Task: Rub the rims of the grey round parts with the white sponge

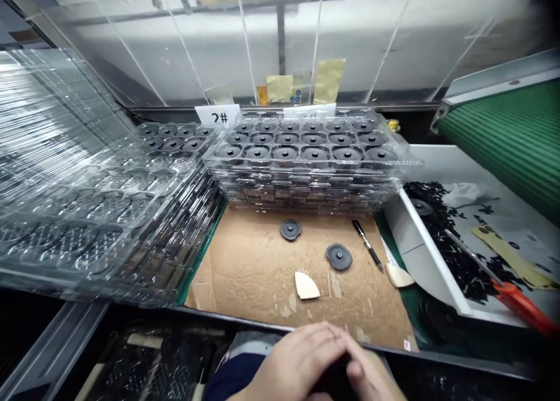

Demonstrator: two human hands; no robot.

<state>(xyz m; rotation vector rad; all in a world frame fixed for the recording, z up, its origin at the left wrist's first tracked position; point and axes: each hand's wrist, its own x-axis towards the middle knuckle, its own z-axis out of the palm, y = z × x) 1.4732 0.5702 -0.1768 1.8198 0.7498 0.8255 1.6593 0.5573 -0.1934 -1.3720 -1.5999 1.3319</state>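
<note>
My left hand (294, 363) and my right hand (368, 373) meet at the fingertips, low in the view at the table's front edge. Their fingers are bent and pressed together, and the space between the palms is dark, so I cannot make out anything held. Beyond them, a cream wedge-shaped piece (307, 286) lies on the cardboard sheet (245, 261). Two dark round discs, one (290, 229) farther back and one (339, 256) to its right, lie flat on the cardboard. A black pen (367, 245) rests at the right, near a second cream wedge (398, 275).
Stacked clear trays (301, 179) with dark discs stand behind the cardboard. More clear trays (144, 238) rise at the left. A white bin (433, 261) at the right holds small black parts and a red-handled tool (522, 308). A green ribbed belt (511, 133) is beyond it.
</note>
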